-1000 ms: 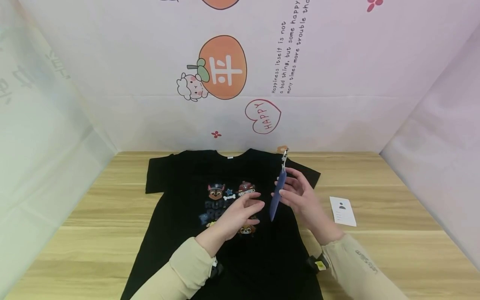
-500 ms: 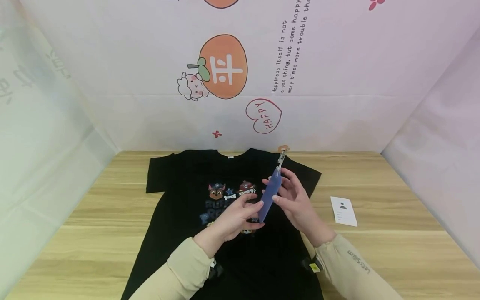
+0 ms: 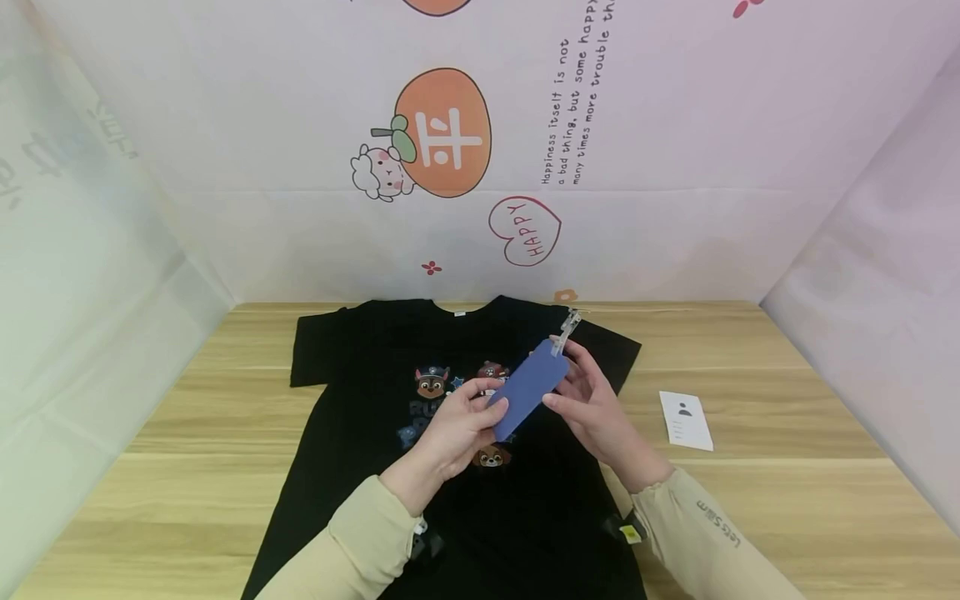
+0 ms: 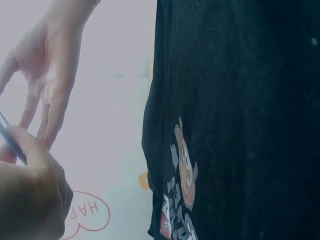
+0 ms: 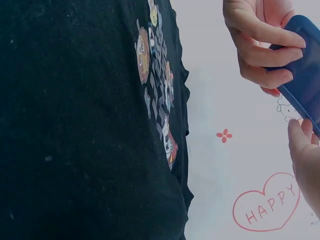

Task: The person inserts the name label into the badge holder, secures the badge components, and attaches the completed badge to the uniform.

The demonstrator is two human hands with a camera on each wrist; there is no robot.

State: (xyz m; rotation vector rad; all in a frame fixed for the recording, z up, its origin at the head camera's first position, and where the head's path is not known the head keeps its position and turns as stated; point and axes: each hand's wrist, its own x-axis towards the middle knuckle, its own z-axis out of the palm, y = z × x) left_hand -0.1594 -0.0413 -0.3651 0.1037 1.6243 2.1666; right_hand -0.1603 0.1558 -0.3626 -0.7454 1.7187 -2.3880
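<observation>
A blue badge holder (image 3: 528,387) with a clear strap and metal clip (image 3: 567,327) is held tilted above the black T-shirt (image 3: 517,517). My left hand (image 3: 453,429) pinches its lower left end, thumb on the broad face. At the upper right end, near the strap, my right hand (image 3: 600,412) holds the edge between thumb and fingers. In the right wrist view the left fingers lie across the holder (image 5: 305,70), while the right fingertips (image 5: 300,131) touch its lower edge. Only a thin dark edge of the holder (image 4: 14,145) shows in the left wrist view.
On the wooden table (image 3: 757,517), right of the shirt, lies a white card (image 3: 686,422) with a small dark figure printed on it. The shirt is spread flat, collar away from me. White printed sheets (image 3: 300,133) enclose the back and sides.
The badge holder, first in the right hand alone and seen edge-on, has swung left and turned its broad face up. My left hand has taken hold of its lower end.
</observation>
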